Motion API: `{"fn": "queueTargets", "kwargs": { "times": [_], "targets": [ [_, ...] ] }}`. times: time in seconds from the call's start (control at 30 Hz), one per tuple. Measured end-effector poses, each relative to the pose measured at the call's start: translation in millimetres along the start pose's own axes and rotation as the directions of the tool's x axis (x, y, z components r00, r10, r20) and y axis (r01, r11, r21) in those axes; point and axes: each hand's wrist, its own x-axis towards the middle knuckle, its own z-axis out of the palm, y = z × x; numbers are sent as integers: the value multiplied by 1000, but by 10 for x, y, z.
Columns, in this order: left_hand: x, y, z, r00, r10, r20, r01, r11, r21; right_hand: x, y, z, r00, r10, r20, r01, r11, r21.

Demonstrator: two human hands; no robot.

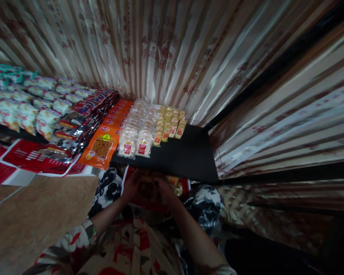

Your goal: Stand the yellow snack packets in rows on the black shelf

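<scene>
My left hand and my right hand meet low in the middle, just below the front edge of a black shelf. Both reach into a red basket holding yellowish snack packets. The fingers are dark and blurred, closed around something I cannot make out. On the shelf stand rows of clear packets of pale biscuits and, to their right, smaller yellow packets.
Orange packets, dark red-labelled packets and white snack bags fill the shelf to the left. Red baskets sit on the floor at left. A striped curtain hangs behind and to the right.
</scene>
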Motion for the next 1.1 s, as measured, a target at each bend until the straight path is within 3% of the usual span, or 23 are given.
{"fn": "queueTargets", "kwargs": {
  "times": [0.17,0.47,0.67,0.83,0.93,1.03,1.1],
  "targets": [
    [-53,111,-136,998,60,34,-60,998,11,-183,-13,-66,1000,16,17,-18,992,121],
    [-2,337,-275,999,47,2,-47,997,66,-361,-172,-117,994,-66,93,65,998,13],
    [-55,434,-303,998,-45,32,51,979,-196,-500,-366,-196,977,-146,157,154,987,-40],
    [-189,547,-294,966,-172,195,246,847,-472,-618,-676,-296,945,-248,211,248,968,26],
    [-249,664,-262,945,-143,293,297,748,-594,-632,-819,-333,945,-303,122,291,951,105],
    [-273,825,-221,953,-103,285,271,710,-649,-624,-853,-337,934,-355,-22,354,919,175],
    [-271,937,-191,962,-88,259,246,696,-675,-632,-831,-316,926,-375,-47,377,908,184]
  ]
}}
